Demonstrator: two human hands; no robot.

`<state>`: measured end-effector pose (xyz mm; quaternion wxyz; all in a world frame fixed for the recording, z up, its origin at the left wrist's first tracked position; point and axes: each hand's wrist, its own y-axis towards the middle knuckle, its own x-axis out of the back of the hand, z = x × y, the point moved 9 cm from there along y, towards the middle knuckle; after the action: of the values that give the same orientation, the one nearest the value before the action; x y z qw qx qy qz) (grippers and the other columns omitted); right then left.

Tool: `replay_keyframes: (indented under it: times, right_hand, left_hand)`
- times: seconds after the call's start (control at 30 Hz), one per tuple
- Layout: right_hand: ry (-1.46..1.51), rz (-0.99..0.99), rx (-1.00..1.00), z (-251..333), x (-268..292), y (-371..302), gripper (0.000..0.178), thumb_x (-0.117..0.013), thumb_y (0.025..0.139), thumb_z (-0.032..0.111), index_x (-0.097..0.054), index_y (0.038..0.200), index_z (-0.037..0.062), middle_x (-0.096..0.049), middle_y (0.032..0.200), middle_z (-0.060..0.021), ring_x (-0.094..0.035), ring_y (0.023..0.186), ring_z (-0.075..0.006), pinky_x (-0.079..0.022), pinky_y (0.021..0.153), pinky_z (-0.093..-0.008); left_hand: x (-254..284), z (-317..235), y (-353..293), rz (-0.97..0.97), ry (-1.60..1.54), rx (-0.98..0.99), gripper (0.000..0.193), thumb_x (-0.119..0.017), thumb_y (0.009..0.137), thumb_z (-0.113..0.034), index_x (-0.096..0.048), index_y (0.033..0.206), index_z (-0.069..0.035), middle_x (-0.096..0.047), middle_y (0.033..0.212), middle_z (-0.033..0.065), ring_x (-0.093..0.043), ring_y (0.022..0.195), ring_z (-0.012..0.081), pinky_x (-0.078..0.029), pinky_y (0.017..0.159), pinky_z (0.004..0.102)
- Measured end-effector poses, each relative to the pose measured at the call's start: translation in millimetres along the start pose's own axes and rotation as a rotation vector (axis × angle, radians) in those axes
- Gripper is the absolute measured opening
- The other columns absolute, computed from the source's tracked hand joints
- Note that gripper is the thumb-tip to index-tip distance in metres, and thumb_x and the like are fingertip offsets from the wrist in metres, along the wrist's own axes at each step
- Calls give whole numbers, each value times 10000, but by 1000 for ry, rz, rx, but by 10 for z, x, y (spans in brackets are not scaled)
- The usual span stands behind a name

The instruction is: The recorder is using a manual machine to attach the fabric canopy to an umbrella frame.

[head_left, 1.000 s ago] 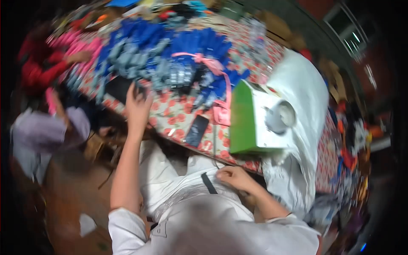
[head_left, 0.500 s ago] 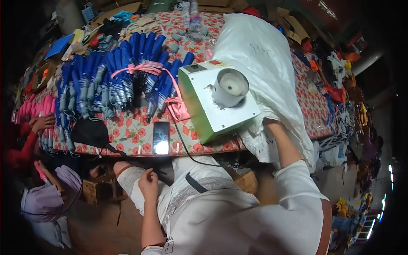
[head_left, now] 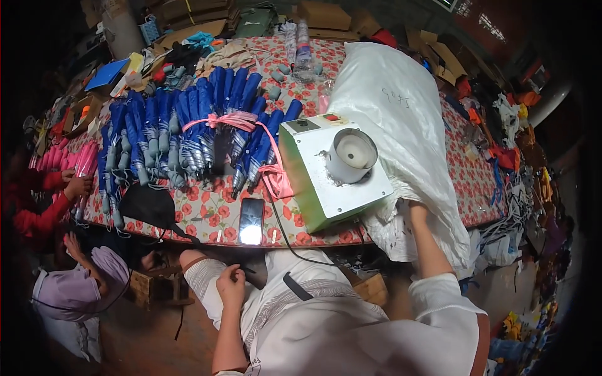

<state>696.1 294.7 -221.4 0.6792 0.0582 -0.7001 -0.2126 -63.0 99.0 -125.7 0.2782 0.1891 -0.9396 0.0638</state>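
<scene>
My right hand point(head_left: 417, 216) reaches into the mouth of a large white woven sack point(head_left: 395, 106) lying on the table; its fingers are hidden inside. Beside it stands a box-shaped machine point(head_left: 307, 147) with a white top, green side and round metal cup point(head_left: 353, 156). My left hand point(head_left: 231, 285) is held above my lap, short of the table edge, with its fingers curled in. Whether it holds anything small is hidden. Left of the machine lie several folded blue umbrellas point(head_left: 207, 113), some bound by a pink strip of cloth point(head_left: 235, 119).
A phone point(head_left: 251, 220) and a black cloth piece point(head_left: 147, 205) lie near the front edge of the flowered tablecloth point(head_left: 216, 216). A dark cord hangs from the machine over the edge. Far left, another person's hands point(head_left: 78, 185) handle pink folded umbrellas point(head_left: 88, 160). A wooden stool point(head_left: 157, 288) stands below.
The view has shifted, so the table sits slightly lower and further right. My right hand stays in the sack mouth, and my left hand stays curled over my lap.
</scene>
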Motion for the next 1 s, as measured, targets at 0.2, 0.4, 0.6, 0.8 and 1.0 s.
replay_keyframes:
  times: [0.2,0.4,0.6,0.8,1.0]
  right_hand:
    - [775,-137,-434,1334,2219,-1023,238,-639,872,229,-554,953,23,-570,815,-104,-520,732,-199,-441,713,-310]
    - [1008,367,322,3585,2887,-1490,221,-765,676,131,-664,844,31,-642,760,-87,-538,595,-211,-444,558,-293]
    - [1272,763,574,5646,2888,-1559,169,-698,772,192,-660,796,28,-616,683,-59,-494,555,-177,-408,534,-282]
    - [862,671,221,6685,2014,-631,520,-610,865,397,-587,1032,-95,-674,836,-220,-654,730,-363,-518,667,-423]
    - [703,632,94,6984,1143,-22,386,-646,811,317,-643,894,-60,-641,731,-212,-616,585,-337,-501,535,-402]
  left_hand:
    - [96,-114,-69,-59,-156,95,192,-641,786,-24,-702,964,15,-669,750,83,-555,586,162,-466,566,248]
    - [-6,-1522,-269,265,-201,-357,391,-695,738,-22,-651,1126,4,-691,947,108,-622,753,206,-504,731,271]
    - [228,-1303,-304,142,-235,-57,444,-703,701,30,-591,1128,-4,-696,984,96,-654,889,226,-507,838,307]
    - [596,-360,-553,-29,-573,325,350,-687,709,41,-536,1016,-31,-696,900,101,-660,893,241,-502,837,302]
    - [588,-300,-752,-55,-547,182,291,-685,737,31,-491,934,-62,-695,857,97,-651,853,205,-496,809,283]
